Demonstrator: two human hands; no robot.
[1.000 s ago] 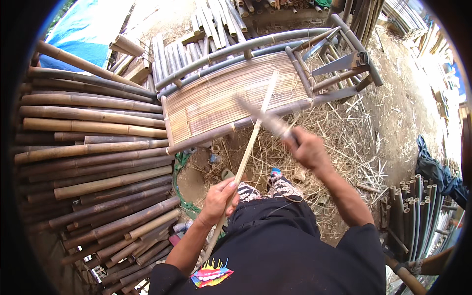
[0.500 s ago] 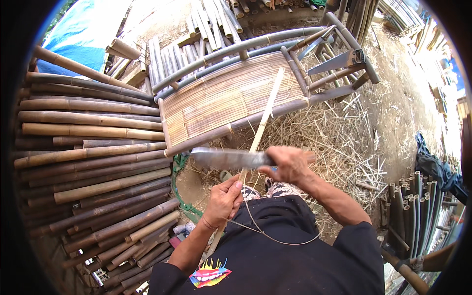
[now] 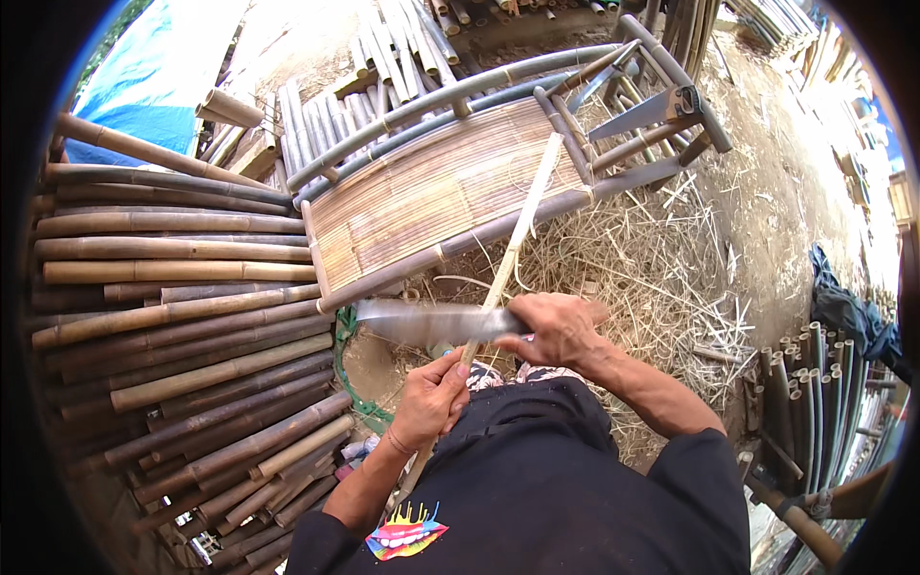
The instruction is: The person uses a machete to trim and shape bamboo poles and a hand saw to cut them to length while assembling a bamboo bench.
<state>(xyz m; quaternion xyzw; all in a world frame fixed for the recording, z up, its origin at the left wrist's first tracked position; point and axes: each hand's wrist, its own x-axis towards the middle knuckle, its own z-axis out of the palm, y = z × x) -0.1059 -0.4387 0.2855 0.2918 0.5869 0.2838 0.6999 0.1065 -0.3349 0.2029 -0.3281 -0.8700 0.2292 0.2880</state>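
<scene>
A long pale bamboo strip slants from beside my left side up over the front rail of a bamboo bench. My left hand is closed round the strip low down, near my lap. In my right hand is the handle of a wide-bladed knife. Its blade, smeared by motion, lies across the strip just above my left hand and points left. A thin shaving curls off the strip beyond the blade. Whether the edge is biting into the strip, I cannot tell.
Stacked bamboo poles fill the left side. A handsaw rests on the bench's right end. Shavings litter the ground right of the bench. Upright poles and a dark cloth are at the right.
The knife and my right hand have shifted slightly left and down along the strip. A pale curl of shaving now shows beyond the blade. My left hand keeps its grip.
</scene>
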